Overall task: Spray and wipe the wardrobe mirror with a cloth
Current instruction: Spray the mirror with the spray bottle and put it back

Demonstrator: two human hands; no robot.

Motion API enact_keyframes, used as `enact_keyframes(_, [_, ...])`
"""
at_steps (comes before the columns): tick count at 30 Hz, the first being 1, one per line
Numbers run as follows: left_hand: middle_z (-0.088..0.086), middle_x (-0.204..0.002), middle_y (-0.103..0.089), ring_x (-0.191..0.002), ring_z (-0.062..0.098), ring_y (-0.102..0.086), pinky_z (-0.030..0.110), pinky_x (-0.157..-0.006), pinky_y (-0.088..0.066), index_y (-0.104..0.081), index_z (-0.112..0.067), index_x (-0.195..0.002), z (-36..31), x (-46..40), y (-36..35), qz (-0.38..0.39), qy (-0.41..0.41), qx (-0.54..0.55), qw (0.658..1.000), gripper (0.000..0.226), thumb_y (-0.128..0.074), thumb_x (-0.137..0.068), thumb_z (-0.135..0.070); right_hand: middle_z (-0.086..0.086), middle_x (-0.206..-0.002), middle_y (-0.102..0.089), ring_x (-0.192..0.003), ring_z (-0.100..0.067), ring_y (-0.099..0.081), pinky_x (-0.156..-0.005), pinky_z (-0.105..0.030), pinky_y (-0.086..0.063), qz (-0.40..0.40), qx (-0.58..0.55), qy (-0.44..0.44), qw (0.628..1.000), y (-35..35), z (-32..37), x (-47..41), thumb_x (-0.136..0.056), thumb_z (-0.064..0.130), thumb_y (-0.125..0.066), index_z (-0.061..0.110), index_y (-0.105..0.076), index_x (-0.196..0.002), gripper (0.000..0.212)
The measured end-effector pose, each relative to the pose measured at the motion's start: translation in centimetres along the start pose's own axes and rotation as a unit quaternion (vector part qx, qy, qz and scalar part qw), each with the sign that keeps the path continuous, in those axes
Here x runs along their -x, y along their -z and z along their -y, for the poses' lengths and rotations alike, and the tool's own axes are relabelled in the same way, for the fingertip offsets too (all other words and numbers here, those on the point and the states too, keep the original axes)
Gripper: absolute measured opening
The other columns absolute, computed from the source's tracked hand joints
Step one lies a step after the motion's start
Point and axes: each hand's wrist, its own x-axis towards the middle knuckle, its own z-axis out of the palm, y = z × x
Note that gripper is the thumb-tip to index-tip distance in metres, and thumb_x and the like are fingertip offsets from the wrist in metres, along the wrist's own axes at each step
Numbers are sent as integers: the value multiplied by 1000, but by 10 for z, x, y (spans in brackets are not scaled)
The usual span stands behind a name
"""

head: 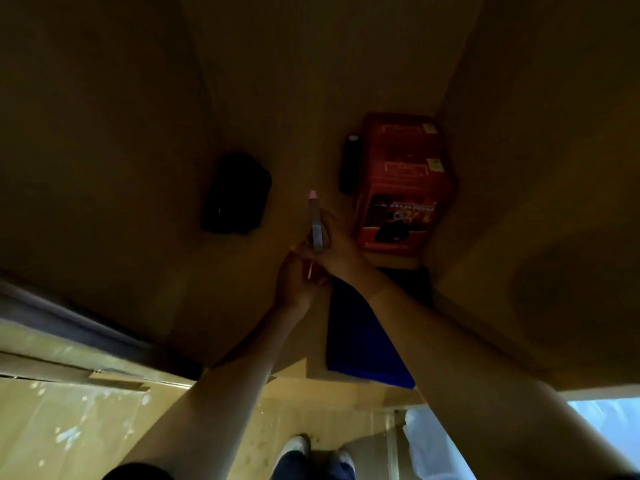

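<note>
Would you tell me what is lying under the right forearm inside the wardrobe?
A blue flat thing, perhaps a folder or a folded cloth, lies on the wooden shelf under the forearm. The arm covers its right edge, and its far end, near the red box, is lost in shadow.

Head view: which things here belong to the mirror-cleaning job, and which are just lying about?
Job: spray bottle, held by both hands, left and right.
Lying about: red box, black pouch, blue folder, dark tube.
</note>
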Motion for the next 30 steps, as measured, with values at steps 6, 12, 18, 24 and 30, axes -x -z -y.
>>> enact_keyframes(6, [7,-110,-61,-101,15,-60,15,-74,-51,-59,-9,-109,3,1,2,13,2,40,999,25,-63,-87,1,-3,-132,-46,-116,-6,-42,-90,4,-29,0,38,23,999,5,9,6,-89,4,-66,8,-25,-149,73])
enact_keyframes(12, [4,-101,-63,-94,7,-63,18,-74,-52,-59,-23,-92,7,18,6,9,-27,25,999,32,-61,-86,9,4,-127,-39,-117,-4,-37,-83,10,-23,19,17,34,999,1,18,28,-94,-1,-56,3,-20,-149,66])
enact_keyframes(18, [10,-109,-66,-104,17,-63,24,-86,-51,-59,-23,-104,-2,45,16,7,-74,-12,997,29,-73,-82,-12,6,-124,-41,-109,3,-45,-84,8,-27,15,9,44,999,-3,38,54,-92,-2,-58,21,-23,-144,67])
enact_keyframes(24, [4,-115,-61,-111,23,-57,49,-94,-50,-53,-31,-111,-11,75,25,20,-33,-47,998,46,-72,-69,-37,13,-107,-48,-91,8,-48,-92,-5,-39,0,22,57,998,0,59,89,-90,-1,-61,11,-31,-145,64])
enact_keyframes(30, [1,-106,-60,-103,18,-60,38,-90,-51,-51,-46,-103,-30,118,46,63,-102,-40,992,35,-71,-78,-33,0,-108,-56,-93,-10,-58,-82,-20,-47,-58,49,75,994,-9,87,130,-86,6,-67,16,-38,-140,62])
